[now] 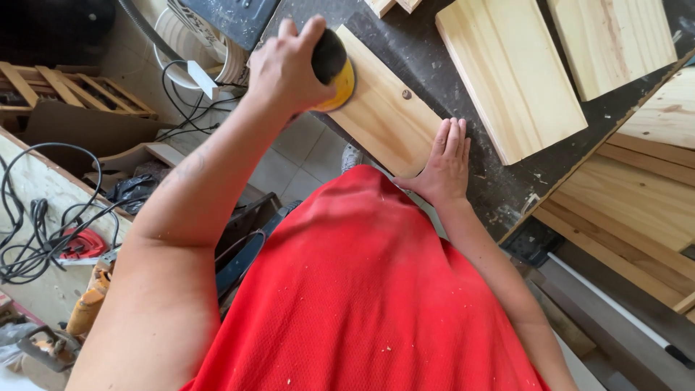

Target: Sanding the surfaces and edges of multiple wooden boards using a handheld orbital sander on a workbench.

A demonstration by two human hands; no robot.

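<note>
My left hand [284, 66] grips the black top of a yellow sander [334, 69]. The sander rests on the far left part of a pale pine board [384, 116] that lies on a dark workbench [427, 54]. My right hand [443, 165] lies flat, fingers together, on the near right end of the same board, touching the bench beside it. My red shirt [362, 289] hides the board's near corner.
Two more pine boards [510, 72] [615, 40] lie on the bench to the right. Stacked planks [637, 210] sit at the far right. On the left are tangled black cables [32, 232], a red tool [83, 245], a white bucket [184, 43] and a wooden pallet [65, 90].
</note>
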